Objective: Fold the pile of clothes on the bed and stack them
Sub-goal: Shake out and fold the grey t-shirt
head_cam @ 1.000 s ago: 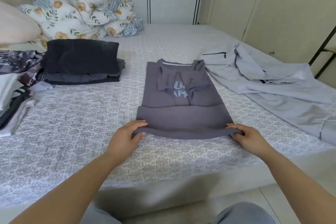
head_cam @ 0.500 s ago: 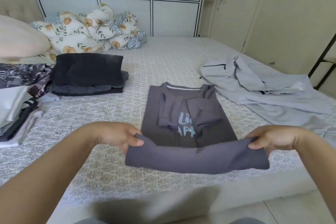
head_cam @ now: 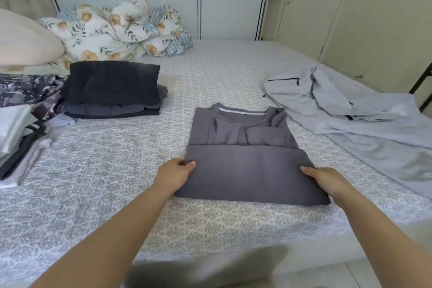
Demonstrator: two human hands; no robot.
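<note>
- Setting: a bed point(head_cam: 117, 194) with a patterned grey-white cover, white cabinets behind it, a floral duvet point(head_cam: 117, 28) bunched at the head end.
- Change: the lower part of the grey shirt point(head_cam: 243, 147) has been carried up and laid over its middle. Half a second ago that hem hung in the air between the two hands; a second ago it was only just being lifted from the bed edge.
- Result: the printed lettering, visible in both earlier frames, is now covered by the folded panel. The collar and tucked-in sleeves remain exposed beyond the hands.
- Left hand point(head_cam: 174, 176): at the left side of the folded panel, thumb on top of the cloth and fingers curled at its edge, pinching it.
- Right hand point(head_cam: 327, 181): at the right side of the panel. The fingers lie fairly straight along the cloth; whether they pinch it cannot be told.
- Task meaning: this fold appears set down. One more fold toward the collar would probably bring the shirt to stack size.
- Destination: the folded dark stack point(head_cam: 112, 89) lies well apart, ahead and left of the left hand.
- Remaining work: the light grey jacket point(head_cam: 350, 110) lies unfolded, ahead and right of the right hand.
- View: the camera now looks further forward than a second ago.
</note>
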